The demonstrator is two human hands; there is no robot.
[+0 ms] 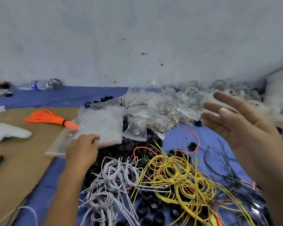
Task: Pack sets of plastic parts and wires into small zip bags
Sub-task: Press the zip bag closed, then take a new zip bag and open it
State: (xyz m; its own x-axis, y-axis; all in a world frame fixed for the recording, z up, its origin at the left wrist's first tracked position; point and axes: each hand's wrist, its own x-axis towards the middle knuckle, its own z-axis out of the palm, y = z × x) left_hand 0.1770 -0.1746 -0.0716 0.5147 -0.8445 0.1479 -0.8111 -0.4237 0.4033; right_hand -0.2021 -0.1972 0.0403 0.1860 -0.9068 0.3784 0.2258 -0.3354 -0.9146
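My left hand [82, 149] pinches the near edge of a stack of small clear zip bags [103, 124] lying at the centre left. My right hand [235, 126] hovers open in the air at the right, fingers spread, holding nothing. Below lie tangled grey wires [114, 178], yellow wires [180, 173] and dark wires [227, 170]. Black plastic parts [121, 150] are heaped under and around the wires. Filled clear bags [163, 111] pile up behind them.
A bundle of orange wires [51, 119] and a white controller [8, 132] lie on brown cardboard [23, 160] at the left. White plastic parts [232, 90] line the wall at the right. A water bottle [38, 85] lies far left. Blue cloth [183, 137] covers the surface.
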